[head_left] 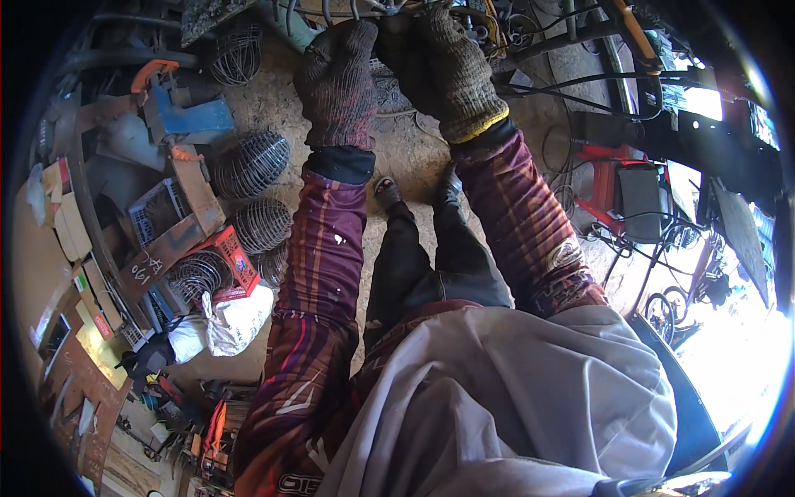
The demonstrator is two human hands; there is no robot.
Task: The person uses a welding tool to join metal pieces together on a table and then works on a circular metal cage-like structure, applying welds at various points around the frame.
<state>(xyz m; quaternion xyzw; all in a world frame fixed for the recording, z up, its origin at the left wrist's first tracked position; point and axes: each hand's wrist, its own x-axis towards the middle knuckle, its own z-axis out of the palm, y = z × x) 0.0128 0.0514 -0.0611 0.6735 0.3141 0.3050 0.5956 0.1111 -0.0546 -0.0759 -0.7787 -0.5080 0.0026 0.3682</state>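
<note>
Both my hands wear knitted work gloves and reach to the upper edge of the view. My left hand (339, 87), in a dark reddish glove, is closed, its fingers curled away from me. Beside it my right hand (454, 79), in a grey-brown glove with a yellow cuff, is closed too. What they grip is hidden behind the gloves and cut off by the edge. Just beyond the left hand, several bent metal rods (326, 12) curve down side by side.
Coiled wire bundles (252, 164) lie on the floor at left, near a blue metal machine part (195, 118), a red crate (240, 258) and white sacks (238, 321). A workbench (83, 398) curves along the far left. At right are a red stool (598, 195) and loose black cables (613, 108).
</note>
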